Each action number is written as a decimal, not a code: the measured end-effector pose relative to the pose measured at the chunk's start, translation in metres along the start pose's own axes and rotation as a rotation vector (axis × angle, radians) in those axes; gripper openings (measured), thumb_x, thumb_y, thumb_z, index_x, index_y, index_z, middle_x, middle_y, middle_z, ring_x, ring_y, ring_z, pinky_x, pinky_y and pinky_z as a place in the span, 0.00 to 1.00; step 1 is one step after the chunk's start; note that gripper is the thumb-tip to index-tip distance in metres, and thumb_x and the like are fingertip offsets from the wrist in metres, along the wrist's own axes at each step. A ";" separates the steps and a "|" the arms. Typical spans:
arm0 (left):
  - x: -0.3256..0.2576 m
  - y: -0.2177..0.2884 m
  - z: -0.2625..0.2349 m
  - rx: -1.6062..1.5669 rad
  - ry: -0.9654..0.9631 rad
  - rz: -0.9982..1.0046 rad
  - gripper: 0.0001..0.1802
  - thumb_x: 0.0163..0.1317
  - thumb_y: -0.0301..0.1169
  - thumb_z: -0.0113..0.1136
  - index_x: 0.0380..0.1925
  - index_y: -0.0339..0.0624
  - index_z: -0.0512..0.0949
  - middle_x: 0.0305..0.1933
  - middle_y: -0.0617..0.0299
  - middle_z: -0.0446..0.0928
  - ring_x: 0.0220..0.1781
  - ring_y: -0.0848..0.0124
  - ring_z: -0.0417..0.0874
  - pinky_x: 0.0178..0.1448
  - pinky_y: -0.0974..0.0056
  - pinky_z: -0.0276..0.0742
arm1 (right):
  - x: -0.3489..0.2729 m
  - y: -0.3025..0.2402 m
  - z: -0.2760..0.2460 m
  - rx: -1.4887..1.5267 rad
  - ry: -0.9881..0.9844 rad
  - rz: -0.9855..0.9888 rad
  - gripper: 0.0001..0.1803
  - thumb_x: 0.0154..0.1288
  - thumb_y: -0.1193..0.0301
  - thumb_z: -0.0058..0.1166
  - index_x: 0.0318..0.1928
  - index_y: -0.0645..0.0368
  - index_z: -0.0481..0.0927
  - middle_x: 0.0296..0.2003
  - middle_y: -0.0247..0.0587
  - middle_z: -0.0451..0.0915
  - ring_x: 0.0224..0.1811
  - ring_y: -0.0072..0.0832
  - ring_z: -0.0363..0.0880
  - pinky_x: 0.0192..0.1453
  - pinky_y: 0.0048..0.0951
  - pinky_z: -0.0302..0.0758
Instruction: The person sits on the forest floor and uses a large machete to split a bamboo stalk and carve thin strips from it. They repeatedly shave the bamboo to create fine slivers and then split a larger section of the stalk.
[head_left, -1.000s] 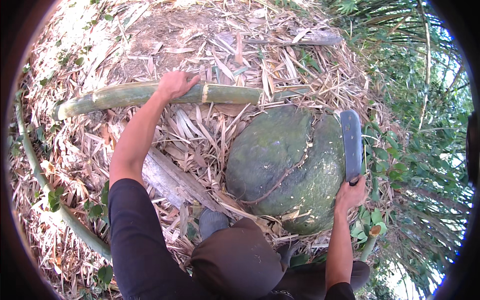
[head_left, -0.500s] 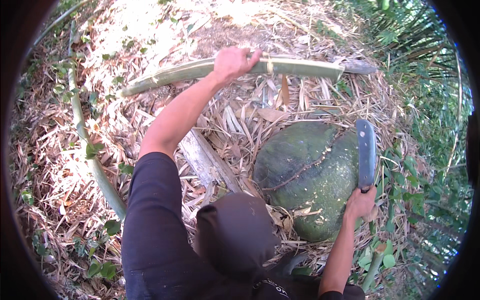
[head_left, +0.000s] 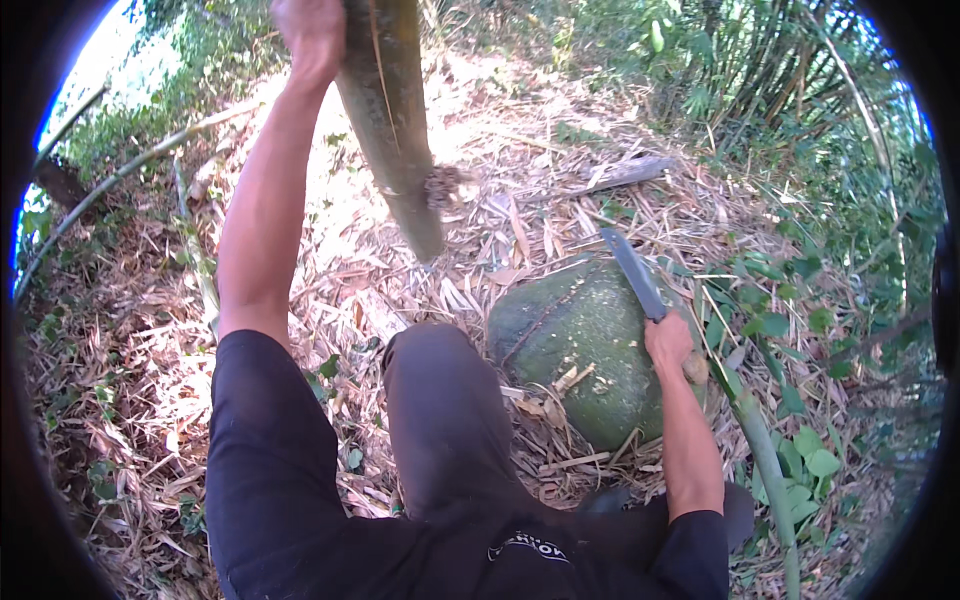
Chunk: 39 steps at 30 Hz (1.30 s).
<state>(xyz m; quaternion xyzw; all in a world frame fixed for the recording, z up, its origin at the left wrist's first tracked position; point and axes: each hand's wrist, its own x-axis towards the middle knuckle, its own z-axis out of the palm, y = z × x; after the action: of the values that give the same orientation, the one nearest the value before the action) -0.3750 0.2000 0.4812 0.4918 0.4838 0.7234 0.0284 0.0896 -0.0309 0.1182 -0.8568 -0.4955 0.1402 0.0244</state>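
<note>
My left hand [head_left: 310,38] is raised at the top edge, closed on a split length of green bamboo [head_left: 388,120]. The bamboo stands steeply tilted, its lower end above the leaf litter and its upper end outside the picture. A dark tuft of roots [head_left: 442,186] sticks out near that lower end. My right hand [head_left: 668,340] grips a machete [head_left: 634,272] by its wooden handle, the blade pointing up and to the left. Beneath the blade lies a large mossy green boulder [head_left: 580,345].
Dry bamboo leaves [head_left: 520,220] cover the ground. A grey piece of wood [head_left: 630,173] lies beyond the boulder. To my right a green bamboo stem [head_left: 765,460] rises beside leafy plants. My bent knee [head_left: 440,390] is left of the boulder. Another long stem [head_left: 150,155] arcs at the left.
My left hand has lifted the bamboo off the ground, swinging it from lying crosswise to steeply upright. The machete has shifted left and tilted over the boulder.
</note>
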 end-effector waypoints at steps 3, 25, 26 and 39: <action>-0.011 0.061 0.001 -0.288 0.003 -0.067 0.38 0.74 0.64 0.42 0.47 0.34 0.80 0.39 0.57 0.83 0.38 0.67 0.84 0.43 0.56 0.80 | -0.014 0.020 -0.038 0.114 -0.096 0.025 0.25 0.59 0.51 0.63 0.46 0.61 0.87 0.43 0.58 0.86 0.47 0.53 0.86 0.52 0.49 0.80; -0.136 0.138 -0.113 0.439 0.596 -0.150 0.36 0.71 0.58 0.52 0.23 0.30 0.75 0.24 0.56 0.75 0.26 0.64 0.74 0.36 0.52 0.72 | -0.012 0.020 -0.093 0.624 -0.091 -0.376 0.25 0.55 0.54 0.63 0.33 0.70 0.84 0.27 0.58 0.84 0.34 0.52 0.84 0.43 0.45 0.76; -0.138 0.140 -0.118 0.436 0.605 -0.163 0.35 0.71 0.58 0.54 0.23 0.31 0.73 0.23 0.58 0.73 0.26 0.65 0.72 0.35 0.52 0.71 | -0.013 0.026 -0.085 0.634 -0.097 -0.379 0.24 0.56 0.54 0.64 0.30 0.68 0.83 0.25 0.52 0.82 0.30 0.44 0.82 0.39 0.41 0.75; -0.135 0.148 -0.183 0.342 0.165 -0.076 0.33 0.66 0.59 0.63 0.17 0.41 0.72 0.17 0.68 0.69 0.20 0.76 0.67 0.24 0.67 0.62 | -0.066 -0.038 -0.100 0.803 -0.224 -0.355 0.21 0.59 0.57 0.65 0.27 0.66 0.81 0.19 0.38 0.78 0.22 0.28 0.75 0.32 0.34 0.71</action>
<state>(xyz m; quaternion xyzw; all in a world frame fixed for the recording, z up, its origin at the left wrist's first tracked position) -0.3769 -0.0714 0.4882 0.4101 0.6184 0.6669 -0.0680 0.0529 -0.0585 0.2354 -0.6607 -0.5409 0.4067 0.3247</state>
